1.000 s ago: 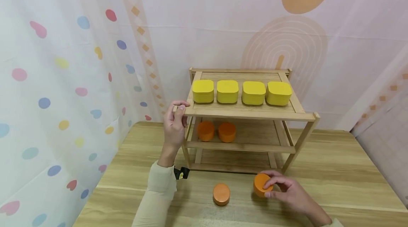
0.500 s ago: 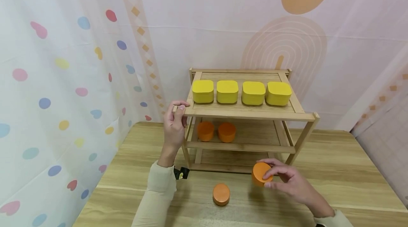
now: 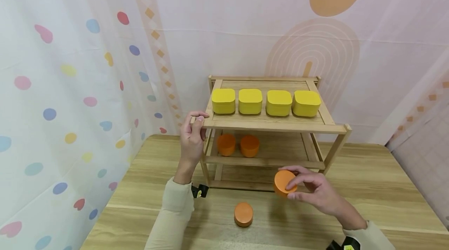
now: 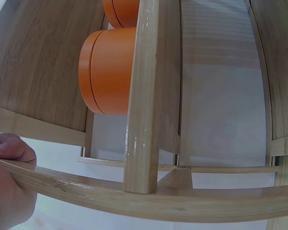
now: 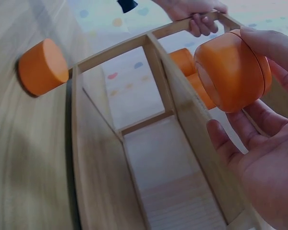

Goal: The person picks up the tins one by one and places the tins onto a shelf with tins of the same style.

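Observation:
In the head view my left hand (image 3: 192, 140) grips the front left corner of a three-tier wooden shelf rack (image 3: 270, 126). The left wrist view shows its curled fingers (image 4: 12, 147) around the wooden side rail. My right hand (image 3: 317, 191) pinches a round orange tin (image 3: 285, 183) in the air before the bottom tier, its lid tilted towards me. Below and left of it, another orange tin (image 3: 243, 214) stands on the table. On the middle tier two orange tins (image 3: 226, 144) sit side by side at the left.
Several yellow square boxes (image 3: 250, 101) stand in a row on the top tier. The rack rests on a wood-grain table (image 3: 140, 211). A patterned curtain (image 3: 217, 23) hangs behind and to the left.
My right hand has lifted the orange tin off the table and carried it up towards the rack and slightly left. The left hand has stayed on the rack's corner.

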{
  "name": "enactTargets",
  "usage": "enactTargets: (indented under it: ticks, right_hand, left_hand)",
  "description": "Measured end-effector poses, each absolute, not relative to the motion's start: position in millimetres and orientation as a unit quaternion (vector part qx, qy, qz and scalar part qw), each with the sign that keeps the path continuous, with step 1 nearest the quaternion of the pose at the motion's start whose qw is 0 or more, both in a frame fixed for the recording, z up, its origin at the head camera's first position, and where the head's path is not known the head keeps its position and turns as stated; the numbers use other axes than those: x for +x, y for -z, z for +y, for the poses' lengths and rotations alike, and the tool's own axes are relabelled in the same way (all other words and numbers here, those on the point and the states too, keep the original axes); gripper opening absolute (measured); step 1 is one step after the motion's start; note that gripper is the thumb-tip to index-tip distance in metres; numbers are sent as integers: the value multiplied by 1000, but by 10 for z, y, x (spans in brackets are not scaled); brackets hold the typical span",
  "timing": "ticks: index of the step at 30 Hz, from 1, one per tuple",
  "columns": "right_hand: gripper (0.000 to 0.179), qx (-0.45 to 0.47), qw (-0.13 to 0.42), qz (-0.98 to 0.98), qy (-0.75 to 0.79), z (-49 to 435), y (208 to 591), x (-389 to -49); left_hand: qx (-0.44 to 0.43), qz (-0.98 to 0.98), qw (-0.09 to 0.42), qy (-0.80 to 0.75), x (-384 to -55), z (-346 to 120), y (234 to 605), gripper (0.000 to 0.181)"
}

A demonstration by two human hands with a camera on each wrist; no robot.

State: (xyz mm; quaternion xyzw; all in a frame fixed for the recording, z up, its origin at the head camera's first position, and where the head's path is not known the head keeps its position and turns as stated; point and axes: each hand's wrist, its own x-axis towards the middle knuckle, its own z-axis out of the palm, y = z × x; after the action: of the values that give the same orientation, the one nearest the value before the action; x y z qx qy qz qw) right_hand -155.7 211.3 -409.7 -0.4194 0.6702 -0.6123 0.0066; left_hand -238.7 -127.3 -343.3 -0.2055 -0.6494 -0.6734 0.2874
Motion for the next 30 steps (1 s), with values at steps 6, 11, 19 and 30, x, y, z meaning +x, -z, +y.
enactTargets:
  ticks: [6,11,19,30]
  right_hand:
    - [41,-447,-19,656,608,2096,4010,-1617]
    - [45,-474,-42,639,605,2083,3948,-1679]
    - [39,-437,-47,672,597,2085,3884,-1728]
    - [25,-365,-47,723,585,2055,3821,-1854]
  left_hand:
    - [-206,-649,289,673,-2385,-1270,3426,28]
    - [-206,-650,288,672,-2387,-1270,3435,29]
    - [-206,-649,288,673,-2384,-1267,3431,29]
    - [-201,-652,289,672,-2379,-1270,3434,29]
